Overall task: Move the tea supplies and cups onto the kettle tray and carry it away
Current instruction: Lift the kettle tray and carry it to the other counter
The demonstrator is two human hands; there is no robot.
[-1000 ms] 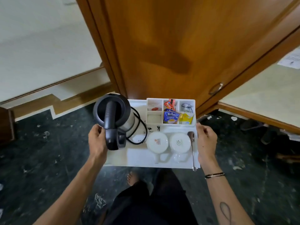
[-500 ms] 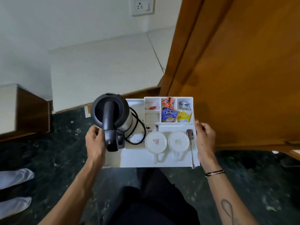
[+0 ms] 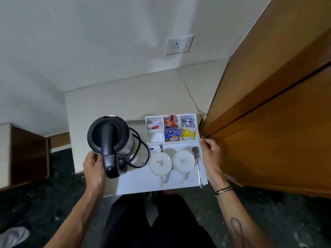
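Note:
I hold the white kettle tray (image 3: 143, 183) level in front of me. My left hand (image 3: 94, 169) grips its left edge beside the black kettle (image 3: 111, 138) and its coiled cord (image 3: 141, 154). My right hand (image 3: 211, 156) grips the right edge. Two white cups (image 3: 160, 163) (image 3: 183, 161) stand upside down on the tray, with a spoon (image 3: 197, 161) to their right. Behind the cups on the tray sits a white divided box (image 3: 172, 128) with tea bags and sachets in its compartments.
A pale counter (image 3: 129, 99) lies straight ahead under the tray's far end, with a wall socket (image 3: 179, 44) above it. A wooden door (image 3: 277, 113) stands close on the right. A dark wooden cabinet (image 3: 26, 154) is at the left; the floor is dark stone.
The view has swung left, away from the door and towards the pale counter, which is now nearer and partly under the tray. Both hands keep the same grip on the tray.

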